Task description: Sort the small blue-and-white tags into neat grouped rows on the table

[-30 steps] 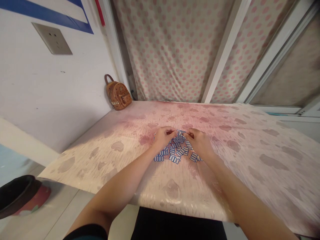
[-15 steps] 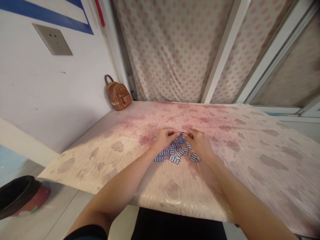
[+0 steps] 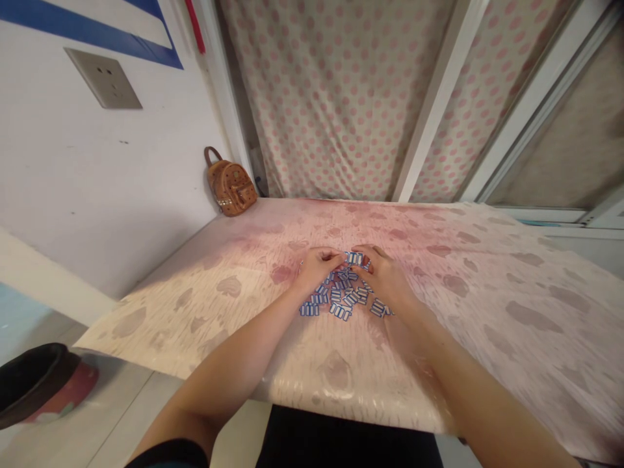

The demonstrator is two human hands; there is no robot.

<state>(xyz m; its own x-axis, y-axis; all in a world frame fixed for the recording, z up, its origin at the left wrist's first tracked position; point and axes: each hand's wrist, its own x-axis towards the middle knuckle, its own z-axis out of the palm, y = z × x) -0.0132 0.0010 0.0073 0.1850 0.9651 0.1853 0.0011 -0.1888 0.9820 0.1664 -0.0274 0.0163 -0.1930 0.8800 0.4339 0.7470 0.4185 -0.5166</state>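
Observation:
A small flat blue-and-white striped piece [image 3: 354, 258] is raised over a loose pile of similar pieces [image 3: 341, 311] on the table. My left hand [image 3: 316, 268] pinches its left edge between thumb and fingertips. My right hand [image 3: 387, 276] is curved around the piece's right side, with thumb and forefinger apart, one below it and one above. Whether those fingertips touch it is too small to make out. Part of another striped piece shows between the right fingers. Several pieces overlap at odd angles between my forearms, and the right hand hides some of them.
A patterned plastic cloth covers the table [image 3: 336, 374]. In the back left corner, against the wall, stands a small brown backpack [image 3: 234, 187]. A dotted curtain [image 3: 341, 104] hangs behind the table. On the floor at left is a dark-rimmed pot [image 3: 53, 390].
The right thumb and forefinger have spread apart from a pinch, baring the striped face of the piece. My left hand has shifted slightly left. The pile looks the same.

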